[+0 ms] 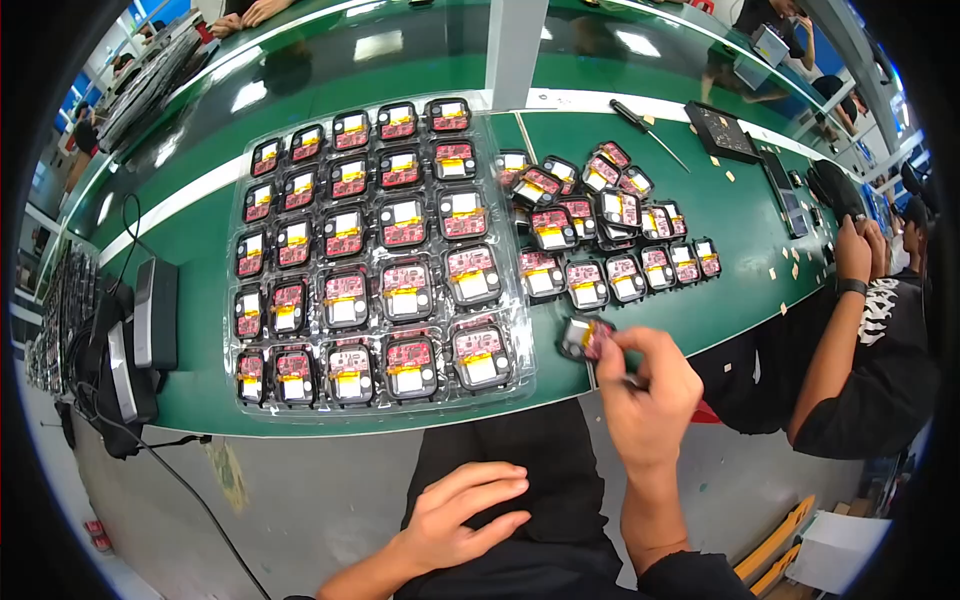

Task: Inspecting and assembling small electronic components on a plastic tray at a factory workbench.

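Note:
My right hand (655, 385) pinches one small black-framed circuit-board unit (585, 338) at the bench's front edge. It has a red board inside and looks a little blurred. Something dark shows under the curled fingers, too hidden to name. My left hand (465, 515) lies over my lap with its fingers stretched out, holding nothing. A clear plastic tray (527, 370) to the left carries rows of similar units (405, 222), each with a red board, a yellow strip and a white block. Beyond my right hand, more of these units (620, 208) lie in a loose pile, some stacked.
The green bench (190, 330) holds a screwdriver (635, 118) and a black open box (722, 132) at the far right. Black and grey equipment with cables (155, 315) stands at the left edge. A metal post (515, 50) rises behind the tray. A co-worker's arm (835, 330) is at right.

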A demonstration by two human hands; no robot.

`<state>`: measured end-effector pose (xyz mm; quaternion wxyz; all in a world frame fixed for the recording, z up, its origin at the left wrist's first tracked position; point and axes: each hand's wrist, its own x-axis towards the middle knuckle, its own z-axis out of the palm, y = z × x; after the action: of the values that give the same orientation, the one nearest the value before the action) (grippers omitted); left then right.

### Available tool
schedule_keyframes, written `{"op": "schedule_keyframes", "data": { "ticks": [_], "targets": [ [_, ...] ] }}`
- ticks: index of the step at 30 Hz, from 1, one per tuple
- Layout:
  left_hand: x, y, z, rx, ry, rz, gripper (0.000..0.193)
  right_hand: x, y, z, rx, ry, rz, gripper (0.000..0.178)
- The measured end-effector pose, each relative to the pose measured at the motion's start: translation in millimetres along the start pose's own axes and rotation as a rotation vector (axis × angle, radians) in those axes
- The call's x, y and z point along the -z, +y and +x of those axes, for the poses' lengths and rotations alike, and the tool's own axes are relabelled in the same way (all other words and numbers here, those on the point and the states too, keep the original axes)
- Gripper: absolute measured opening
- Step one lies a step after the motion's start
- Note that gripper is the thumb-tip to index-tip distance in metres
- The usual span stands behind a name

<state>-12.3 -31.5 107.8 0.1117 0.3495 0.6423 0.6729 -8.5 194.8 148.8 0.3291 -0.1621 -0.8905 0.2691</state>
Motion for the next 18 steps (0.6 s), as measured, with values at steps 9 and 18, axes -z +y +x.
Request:
{"op": "schedule_keyframes", "data": {
  "ticks": [9,18],
  "targets": [
    [-27.7,-71.7,-25.6,0.266,0.028,0.167,0.021,2.7,13.4,36.9,0.141,0.079,0.158,0.01],
    [-30.8,-92.2,-26.5,0.386,0.124,0.123,0.011,4.5,44.2,37.8,-0.348,0.259,0.873,0.009]
  ]
}}
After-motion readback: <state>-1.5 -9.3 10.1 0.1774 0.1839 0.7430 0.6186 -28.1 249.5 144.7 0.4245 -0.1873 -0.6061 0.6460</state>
